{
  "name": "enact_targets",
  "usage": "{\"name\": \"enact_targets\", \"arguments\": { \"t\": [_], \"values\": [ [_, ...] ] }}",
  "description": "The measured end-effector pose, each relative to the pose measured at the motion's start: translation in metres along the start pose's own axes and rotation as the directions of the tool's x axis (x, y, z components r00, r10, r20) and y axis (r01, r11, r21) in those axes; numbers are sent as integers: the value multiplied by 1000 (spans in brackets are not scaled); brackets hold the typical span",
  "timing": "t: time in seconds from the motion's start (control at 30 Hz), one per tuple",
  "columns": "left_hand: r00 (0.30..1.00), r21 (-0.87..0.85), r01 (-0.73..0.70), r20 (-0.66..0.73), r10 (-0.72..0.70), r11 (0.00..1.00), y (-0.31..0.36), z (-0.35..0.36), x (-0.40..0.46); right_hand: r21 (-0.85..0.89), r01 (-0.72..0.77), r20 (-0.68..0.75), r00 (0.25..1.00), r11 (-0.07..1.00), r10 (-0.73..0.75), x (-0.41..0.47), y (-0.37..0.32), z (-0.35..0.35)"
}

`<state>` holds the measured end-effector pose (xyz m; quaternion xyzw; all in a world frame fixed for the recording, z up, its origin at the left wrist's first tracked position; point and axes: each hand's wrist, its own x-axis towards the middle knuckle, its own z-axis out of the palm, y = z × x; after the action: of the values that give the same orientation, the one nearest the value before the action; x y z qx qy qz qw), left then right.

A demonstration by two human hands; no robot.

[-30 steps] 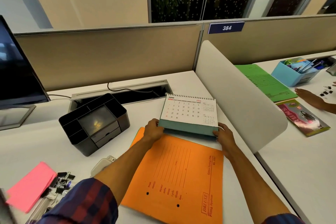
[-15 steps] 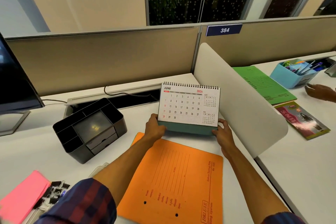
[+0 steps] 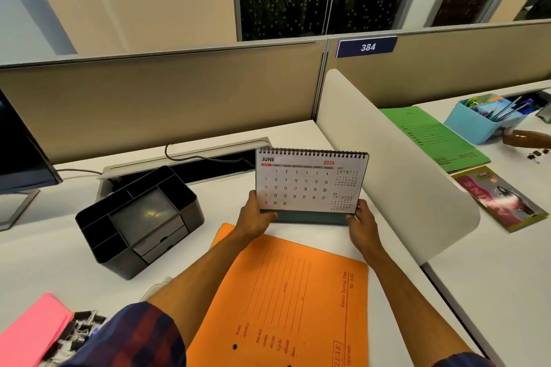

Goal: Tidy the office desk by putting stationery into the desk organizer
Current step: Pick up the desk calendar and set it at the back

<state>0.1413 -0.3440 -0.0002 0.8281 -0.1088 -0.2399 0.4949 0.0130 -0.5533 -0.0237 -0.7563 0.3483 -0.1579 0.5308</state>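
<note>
Fingers mostly hidden behind desk calendar (image 3: 310,185); I see left hand (image 3: 255,217) and right hand (image 3: 362,225) gripping its bottom corners.

Even overhead office light falls bright across the white worktop (image 3: 283,140); shadows beneath the desk calendar (image 3: 310,182) and the black organizer (image 3: 140,223) are soft and short; a dull yellowish glare sits on the organizer's flat lid, left of the fingers (image 3: 253,202); the calendar print above them reads sharp; the wide lens bows the partition (image 3: 167,104) beyond; far right of the fingers another person's hand (image 3: 526,138) smears with motion blur; glass beyond shows dark.
</note>
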Motion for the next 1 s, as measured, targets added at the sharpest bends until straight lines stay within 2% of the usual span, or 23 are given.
{"name": "enact_targets", "arguments": {
  "t": [0.2,0.57,1.0],
  "values": [
    [1000,-51,15,22,-14,999,-2,1,12,-46,15,0,1000,999,-15,10,4,3],
    [998,-14,-7,59,8,1000,6,1,46,-78,26,63,998,997,-21,35,4,6],
    [997,-53,-3,80,8,999,16,5,84,-70,20,45,999,997,-17,70,-2,8]
  ]
}}
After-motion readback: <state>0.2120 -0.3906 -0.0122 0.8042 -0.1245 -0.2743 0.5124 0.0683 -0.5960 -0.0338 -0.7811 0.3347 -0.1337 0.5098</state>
